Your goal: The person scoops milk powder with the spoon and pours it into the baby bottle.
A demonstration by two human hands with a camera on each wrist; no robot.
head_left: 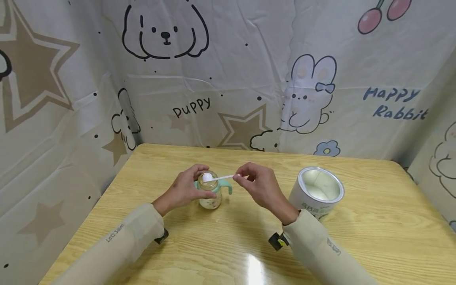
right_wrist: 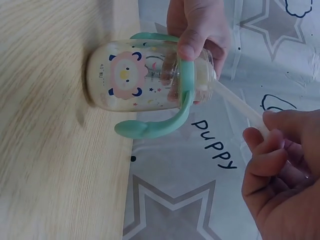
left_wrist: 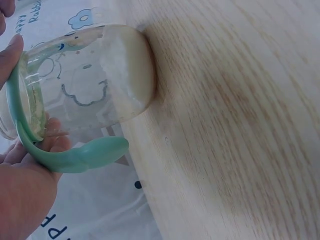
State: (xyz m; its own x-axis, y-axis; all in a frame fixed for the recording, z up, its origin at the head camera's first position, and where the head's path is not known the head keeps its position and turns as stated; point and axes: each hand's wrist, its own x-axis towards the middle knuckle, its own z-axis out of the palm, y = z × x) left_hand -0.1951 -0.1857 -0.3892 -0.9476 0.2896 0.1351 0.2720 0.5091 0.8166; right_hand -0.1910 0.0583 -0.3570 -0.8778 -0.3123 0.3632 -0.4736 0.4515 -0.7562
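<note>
A clear baby bottle (right_wrist: 125, 75) with a green two-handled collar (left_wrist: 65, 159) stands upright on the table, pale powder in its bottom. My left hand (head_left: 186, 185) grips the bottle round its neck, thumb on the near side. Between thumb and fingers my right hand (head_left: 259, 185) pinches the thin handle of a white measuring scoop (head_left: 221, 178). The scoop's bowl, heaped with white powder, is over the bottle's open mouth. In the right wrist view the handle (right_wrist: 240, 102) slants from the pinching fingers to the bottle's rim.
An open can (head_left: 317, 192) of pale powder stands right of my right hand, close to the forearm. The wooden table (head_left: 228, 245) ends at a printed cloth (head_left: 228, 79) hanging behind and at both sides.
</note>
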